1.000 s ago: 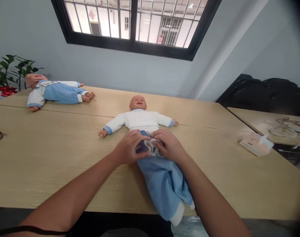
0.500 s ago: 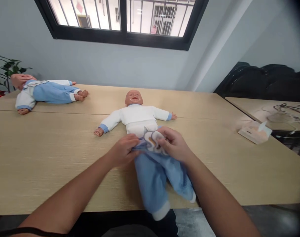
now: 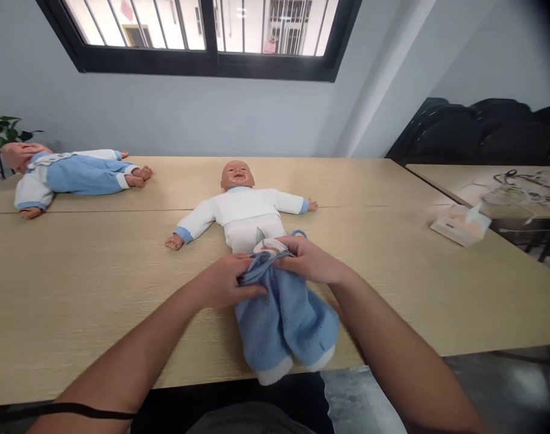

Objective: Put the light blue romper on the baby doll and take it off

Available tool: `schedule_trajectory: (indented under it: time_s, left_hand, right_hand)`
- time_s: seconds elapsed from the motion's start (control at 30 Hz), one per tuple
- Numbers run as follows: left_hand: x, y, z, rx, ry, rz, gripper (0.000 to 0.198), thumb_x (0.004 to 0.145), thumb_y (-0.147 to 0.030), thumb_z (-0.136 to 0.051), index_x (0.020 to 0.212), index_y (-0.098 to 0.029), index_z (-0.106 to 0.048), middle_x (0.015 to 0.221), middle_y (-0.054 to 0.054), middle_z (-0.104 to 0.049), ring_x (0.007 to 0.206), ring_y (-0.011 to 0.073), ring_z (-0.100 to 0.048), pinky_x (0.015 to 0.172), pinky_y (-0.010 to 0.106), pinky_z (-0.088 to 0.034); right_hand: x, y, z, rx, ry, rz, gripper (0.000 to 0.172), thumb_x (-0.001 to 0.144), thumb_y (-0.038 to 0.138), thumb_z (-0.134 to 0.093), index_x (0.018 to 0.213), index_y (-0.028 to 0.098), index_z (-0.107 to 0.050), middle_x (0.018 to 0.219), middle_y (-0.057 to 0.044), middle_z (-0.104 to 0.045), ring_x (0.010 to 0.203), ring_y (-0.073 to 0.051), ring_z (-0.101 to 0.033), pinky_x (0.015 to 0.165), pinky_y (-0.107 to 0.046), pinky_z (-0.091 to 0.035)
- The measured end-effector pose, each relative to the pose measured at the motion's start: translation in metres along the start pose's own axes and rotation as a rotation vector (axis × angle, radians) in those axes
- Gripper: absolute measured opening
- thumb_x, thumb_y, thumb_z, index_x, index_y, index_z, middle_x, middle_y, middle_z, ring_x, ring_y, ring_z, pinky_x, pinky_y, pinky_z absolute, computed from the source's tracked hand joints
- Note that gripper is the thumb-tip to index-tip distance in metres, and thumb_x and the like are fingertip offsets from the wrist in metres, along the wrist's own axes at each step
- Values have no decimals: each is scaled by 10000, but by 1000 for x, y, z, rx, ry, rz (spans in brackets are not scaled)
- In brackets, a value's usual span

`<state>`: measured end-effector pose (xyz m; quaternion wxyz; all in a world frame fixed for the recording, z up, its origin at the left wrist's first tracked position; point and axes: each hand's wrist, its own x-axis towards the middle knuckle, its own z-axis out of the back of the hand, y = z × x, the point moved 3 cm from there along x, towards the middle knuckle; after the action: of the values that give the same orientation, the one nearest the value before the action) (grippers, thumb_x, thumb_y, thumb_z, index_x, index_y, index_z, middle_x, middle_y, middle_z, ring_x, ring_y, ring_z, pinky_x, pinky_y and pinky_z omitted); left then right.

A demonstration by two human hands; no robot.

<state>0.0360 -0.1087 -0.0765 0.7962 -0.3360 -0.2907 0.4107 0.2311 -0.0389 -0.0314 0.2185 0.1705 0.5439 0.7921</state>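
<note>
A baby doll [image 3: 250,208] in a white long-sleeved top with blue cuffs lies on its back, head away from me and arms spread. Blue trousers [image 3: 284,319] with white cuffs hang from my hands at its lower end, covering that part; its legs are hidden. My left hand [image 3: 227,280] is closed on the bunched waist at the left. At the right side of the waist, my right hand [image 3: 306,259] grips the fabric, beside a folded white printed patch. A small blue loop shows just beyond my right fingers.
A second doll [image 3: 82,172] in blue trousers lies at the far left of the wooden table [image 3: 121,289]. To the right stands a tissue box [image 3: 460,226]. Cables [image 3: 523,190] lie on another table, near black chairs [image 3: 478,132]. A plant [image 3: 6,132] stands at the left.
The trouser legs have drawn up and in from the table's front edge. The waist is more bunched, and the printed patch has folded over. My view has shifted slightly.
</note>
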Motion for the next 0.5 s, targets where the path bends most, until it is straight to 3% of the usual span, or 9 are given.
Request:
schedule_trajectory:
  time_s: [0.07, 0.17, 0.27, 0.37, 0.43, 0.5]
  left_hand:
    - [1, 1, 5, -70, -95, 53, 403, 985, -563, -588, 1063, -186, -709, 1013, 55, -703, 930, 231, -623, 855, 332, -486]
    - [-1, 5, 9, -294, -312, 151, 488, 998, -618, -540, 1064, -162, -703, 988, 68, -702, 905, 223, -630, 798, 308, -494]
    - [-4, 8, 5, -551, -372, 212, 594, 984, -687, -515, 1155, -149, -699, 977, 83, -708, 846, 211, -638, 736, 295, -497]
    - [-6, 6, 1, -629, -197, 204, 667, 938, -713, -580, 1298, -158, -664, 1088, 104, -724, 949, 248, -667, 796, 318, -524]
    - [-6, 0, 0, -593, -20, 144, 790, 820, -705, -743, 1401, -187, -607, 1257, 113, -700, 1145, 313, -644, 945, 371, -524]
    - [-7, -4, 2, -518, 82, 132, 919, 723, -642, -862, 1478, -227, -542, 1383, 104, -655, 1264, 347, -596, 1040, 407, -494]
  right_hand:
    - [-1, 0, -4, 85, 49, -32, 402, 896, 458, -715, 1163, 159, -677, 1027, -33, -699, 907, -190, -607, 821, -297, -482]
    - [-3, -2, -13, 115, 151, -79, 569, 802, 435, -828, 1269, 183, -623, 1138, -37, -686, 966, -192, -616, 823, -286, -497]
    - [-4, -4, -17, 76, 232, -119, 446, 805, 408, -841, 1152, 184, -671, 1061, -23, -707, 925, -186, -633, 805, -284, -510]
    - [-2, -9, -11, 126, 139, -112, 312, 878, 428, -768, 1041, 167, -715, 971, -23, -723, 889, -194, -656, 822, -314, -523]
    - [-1, -13, -6, 212, 25, -66, 327, 860, 415, -787, 1077, 175, -736, 1034, -34, -743, 953, -212, -675, 907, -348, -522]
    - [0, -19, -5, 322, -49, -29, 396, 817, 406, -832, 1141, 197, -740, 1114, -41, -751, 1026, -222, -682, 979, -363, -508]
